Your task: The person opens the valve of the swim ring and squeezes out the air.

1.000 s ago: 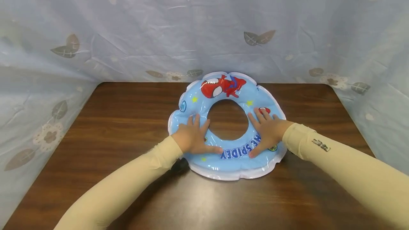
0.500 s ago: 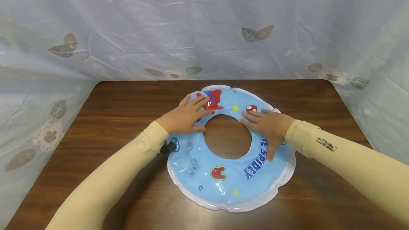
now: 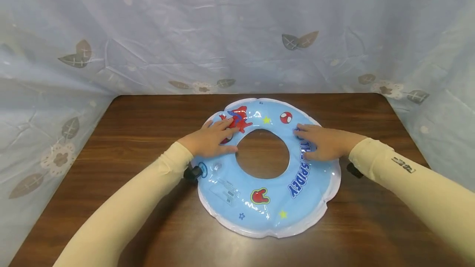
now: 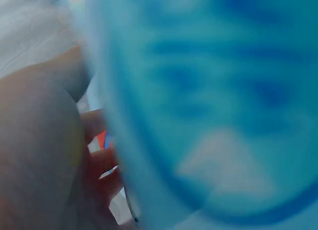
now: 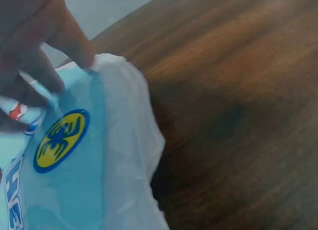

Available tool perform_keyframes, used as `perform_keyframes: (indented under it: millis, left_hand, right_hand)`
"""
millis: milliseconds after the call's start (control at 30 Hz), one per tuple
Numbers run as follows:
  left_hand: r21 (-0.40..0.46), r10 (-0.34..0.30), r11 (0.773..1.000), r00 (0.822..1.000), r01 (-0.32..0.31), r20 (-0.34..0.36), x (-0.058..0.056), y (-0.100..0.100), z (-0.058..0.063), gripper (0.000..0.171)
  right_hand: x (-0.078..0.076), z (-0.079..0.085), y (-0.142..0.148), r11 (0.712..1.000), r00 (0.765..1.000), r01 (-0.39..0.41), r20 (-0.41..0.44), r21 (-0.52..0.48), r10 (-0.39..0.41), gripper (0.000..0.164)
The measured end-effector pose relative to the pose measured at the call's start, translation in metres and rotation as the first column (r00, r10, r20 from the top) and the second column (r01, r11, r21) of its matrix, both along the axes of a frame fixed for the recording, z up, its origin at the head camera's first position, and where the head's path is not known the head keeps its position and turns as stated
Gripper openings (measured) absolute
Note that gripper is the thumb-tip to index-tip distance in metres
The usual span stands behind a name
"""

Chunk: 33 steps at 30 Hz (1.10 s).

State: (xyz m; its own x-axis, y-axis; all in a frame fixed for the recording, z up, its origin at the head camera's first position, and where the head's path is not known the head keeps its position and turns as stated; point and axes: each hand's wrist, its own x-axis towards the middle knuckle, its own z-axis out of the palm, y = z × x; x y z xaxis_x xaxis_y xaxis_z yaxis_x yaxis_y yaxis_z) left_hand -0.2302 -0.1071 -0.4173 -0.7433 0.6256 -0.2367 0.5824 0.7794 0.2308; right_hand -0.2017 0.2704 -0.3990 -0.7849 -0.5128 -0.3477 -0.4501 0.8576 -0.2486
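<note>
A light blue inflatable swim ring (image 3: 237, 201) with a white edge lies flat on the table, printed with a red cartoon figure, stars and the word SPIDEY. My left hand (image 3: 208, 139) rests on its left side, fingers spread toward the red figure. On the opposite side my right hand (image 3: 326, 143) lies over the lettering with fingers extended. In the left wrist view the ring (image 4: 213, 91) fills the right half, blurred and close. The right wrist view has fingertips (image 5: 82, 56) touching the blue vinyl beside a yellow spider badge (image 5: 62, 140).
The brown wooden table (image 3: 141, 135) spreads around the ring. Behind it and at both sides hangs a pale patterned curtain (image 3: 237, 32). A dark wrist device (image 3: 193, 172) sits under the left wrist, and another (image 3: 354, 171) under the right.
The swim ring has turned counterclockwise, its red figure moving left, and sits nearer the front than a second ago. My left hand went up the ring's left side; my right hand recently shifted right.
</note>
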Motion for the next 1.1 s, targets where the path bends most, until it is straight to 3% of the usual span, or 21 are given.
perform_keyframes:
  millis: [200,367,533,733,833,967,1100]
  left_hand:
    - [-0.010,0.003,1.000,1.000,-0.003,-0.014,-0.011,0.005,0.005,0.083]
    - [-0.041,0.023,0.999,0.999,-0.022,0.037,-0.017,0.010,0.003,0.085]
    - [-0.072,0.037,0.997,0.995,-0.030,0.097,-0.024,0.018,0.009,0.086]
    - [-0.069,-0.007,0.998,1.000,0.008,0.011,-0.035,0.040,0.017,0.078]
    - [-0.066,-0.028,0.997,0.999,0.029,0.020,-0.037,0.053,0.018,0.081]
    - [-0.105,0.042,0.994,0.996,-0.034,0.081,-0.039,0.057,0.015,0.085]
    - [-0.120,0.105,0.988,0.990,-0.093,0.099,-0.045,0.047,0.011,0.085]
  right_hand:
    - [-0.008,-0.004,0.002,0.994,0.994,0.105,-0.009,-0.040,-0.105,0.096]
    - [-0.012,-0.007,0.001,0.989,0.989,0.145,0.035,-0.023,-0.144,0.097]
    - [-0.016,-0.006,-0.004,0.990,0.991,0.136,0.015,-0.028,-0.136,0.093]
    - [-0.029,-0.002,-0.025,0.995,0.995,0.089,-0.044,-0.036,-0.091,0.089]
    - [-0.035,-0.002,-0.040,0.999,0.998,0.040,-0.037,-0.035,-0.041,0.090]
    - [-0.038,-0.006,-0.052,0.999,1.000,0.027,-0.011,-0.020,-0.027,0.089]
    - [-0.039,-0.011,-0.047,0.999,0.999,0.051,-0.018,0.003,-0.051,0.085]
